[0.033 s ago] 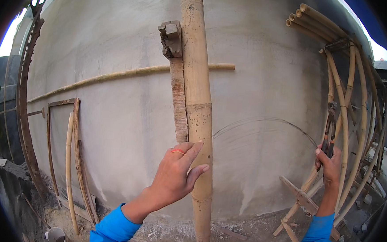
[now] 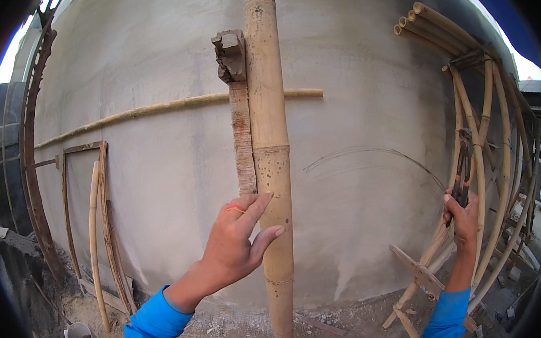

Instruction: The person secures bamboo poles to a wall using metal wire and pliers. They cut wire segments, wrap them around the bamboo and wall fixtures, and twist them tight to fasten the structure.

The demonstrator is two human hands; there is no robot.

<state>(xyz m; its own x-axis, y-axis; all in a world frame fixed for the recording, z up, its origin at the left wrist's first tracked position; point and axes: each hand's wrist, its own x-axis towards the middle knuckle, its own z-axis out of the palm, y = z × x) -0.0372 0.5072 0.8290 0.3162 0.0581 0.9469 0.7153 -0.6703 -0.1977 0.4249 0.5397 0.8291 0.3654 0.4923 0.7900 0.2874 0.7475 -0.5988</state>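
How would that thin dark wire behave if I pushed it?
The wire would probably flex easily, as it looks very thin. It seems springy rather than limp, though: it holds an arch out from the right hand.

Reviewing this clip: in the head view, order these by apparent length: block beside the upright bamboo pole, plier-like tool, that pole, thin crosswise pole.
1. Upright bamboo pole, cut off by the frame
2. Thin crosswise pole
3. Plier-like tool
4. Block

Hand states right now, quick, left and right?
Left hand: open, thumb spread, at the bamboo pole.
Right hand: closed on the pincers; thin wire runs to it.
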